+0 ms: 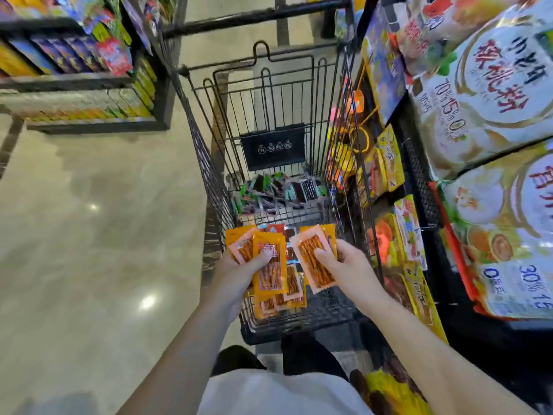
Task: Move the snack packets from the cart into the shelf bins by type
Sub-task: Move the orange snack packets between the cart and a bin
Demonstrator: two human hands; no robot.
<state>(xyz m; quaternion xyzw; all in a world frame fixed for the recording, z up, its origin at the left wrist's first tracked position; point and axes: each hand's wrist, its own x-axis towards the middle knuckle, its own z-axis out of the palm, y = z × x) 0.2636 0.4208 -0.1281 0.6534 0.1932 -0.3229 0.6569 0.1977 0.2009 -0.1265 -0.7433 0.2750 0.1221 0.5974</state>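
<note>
Two hands hold snacks at lower centre. The left hand (236, 275) grips a fan of glossy orange packets (269, 266), thumb on top. The right hand (350, 266) pinches pink-edged packets (314, 262) of reddish sticks (how many lie behind, I cannot tell). Beneath them, more packets lie half hidden in the black wire cart (269, 85). Dark packets (278, 190) heap at its far end, labels blurred. Shiny shelf bags (493, 94) at right are cut off.

Bare forearms (185, 351) stretched forward, left hand (236, 275) and right hand (348, 266) side by side, thumbs (324, 255) pinching down.
</note>
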